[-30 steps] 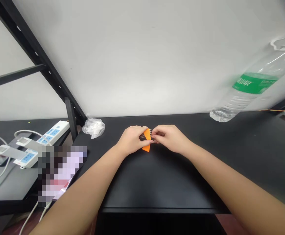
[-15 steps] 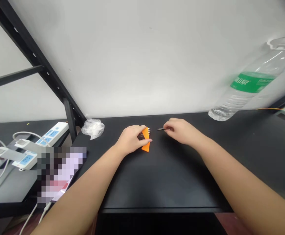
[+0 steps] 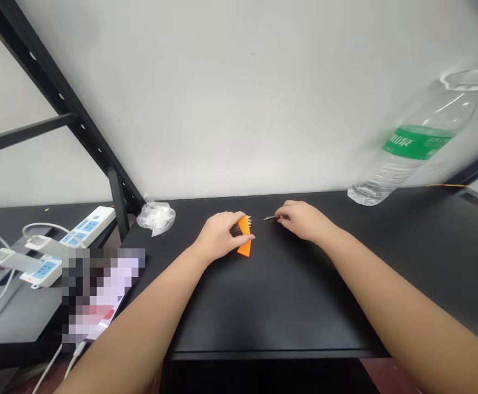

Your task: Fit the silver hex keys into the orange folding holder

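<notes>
In the middle of the black tabletop, my left hand (image 3: 221, 235) is closed on an orange holder (image 3: 244, 247), thumb across its face and fingers at its far end. Several shiny metal tips (image 3: 249, 221) stick out on the holder's right side, and darker shanks show behind it, partly covered by my fingers. A short way to the right, my right hand (image 3: 298, 218) pinches a thin metal bit (image 3: 269, 218) between thumb and fingertips. That piece points left toward the holder, apart from it; its exact kind is too small to tell.
A crumpled clear plastic bag (image 3: 156, 218) lies at the back left. Against the wall on the right stands a large clear bottle (image 3: 403, 156) with a green label. White power strips (image 3: 48, 269) with plugged chargers and a blurred screen (image 3: 108, 298) are on the left, beside a black metal frame (image 3: 118, 197).
The view has tilted slightly. Both hands keep their grips; the metal bit in my right hand has turned a little and stays pointed at the holder.
</notes>
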`<state>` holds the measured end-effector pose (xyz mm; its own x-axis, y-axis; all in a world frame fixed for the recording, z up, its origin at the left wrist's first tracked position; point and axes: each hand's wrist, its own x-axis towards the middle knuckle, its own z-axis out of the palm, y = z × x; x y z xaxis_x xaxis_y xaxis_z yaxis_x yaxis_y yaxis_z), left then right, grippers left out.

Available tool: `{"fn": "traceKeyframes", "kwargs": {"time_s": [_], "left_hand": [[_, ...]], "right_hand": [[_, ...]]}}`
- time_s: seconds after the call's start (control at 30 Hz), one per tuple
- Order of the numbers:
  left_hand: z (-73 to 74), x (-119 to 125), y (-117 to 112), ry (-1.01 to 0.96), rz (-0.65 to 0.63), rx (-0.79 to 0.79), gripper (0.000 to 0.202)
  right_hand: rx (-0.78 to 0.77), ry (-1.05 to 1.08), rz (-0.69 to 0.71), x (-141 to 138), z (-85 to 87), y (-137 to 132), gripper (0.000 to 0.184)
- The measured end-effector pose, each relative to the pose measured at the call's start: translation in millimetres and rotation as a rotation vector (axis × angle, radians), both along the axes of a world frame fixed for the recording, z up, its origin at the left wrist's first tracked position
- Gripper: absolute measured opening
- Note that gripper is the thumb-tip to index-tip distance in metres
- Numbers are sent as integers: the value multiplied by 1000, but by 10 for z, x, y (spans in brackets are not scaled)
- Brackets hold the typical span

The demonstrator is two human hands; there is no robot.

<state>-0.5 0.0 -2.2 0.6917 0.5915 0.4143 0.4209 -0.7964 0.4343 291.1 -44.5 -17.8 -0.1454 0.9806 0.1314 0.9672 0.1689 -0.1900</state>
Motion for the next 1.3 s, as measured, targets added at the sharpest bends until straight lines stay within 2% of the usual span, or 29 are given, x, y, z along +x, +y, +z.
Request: {"fn": "traceKeyframes", "kwargs": {"time_s": [0.17,0.3,0.5,0.6,0.7,0.8,0.93,1.13,1.3], "left_hand": [[-19,-4,-3,-44,46,-108,45],[-72,0,12,-134,89,-183,52],[-75,40,-21,-405,-20,-280,46],[-38,38,-55,-409,21,-203,46],[-19,19,-59,-344,57,-96,50],[-19,1,-32,-276,85,-26,49],[-16,-5,-9,-226,105,22,48],[-26,-1,-12,-174,80,63,49],[-18,-11,9,-64,60,130,45]], "right_hand": [[-35,-33,-11,-15,34,-1,27],[-99,-103,-35,-119,121,-46,21],[-262,-116,-114,-311,220,-141,3],[-172,50,6,-355,294,-208,5],[35,295,196,-412,410,-296,6],[214,418,287,-493,512,-373,12],[295,415,347,-571,537,-402,18],[293,403,346,-555,484,-372,22],[280,241,320,-570,489,-412,26]]}}
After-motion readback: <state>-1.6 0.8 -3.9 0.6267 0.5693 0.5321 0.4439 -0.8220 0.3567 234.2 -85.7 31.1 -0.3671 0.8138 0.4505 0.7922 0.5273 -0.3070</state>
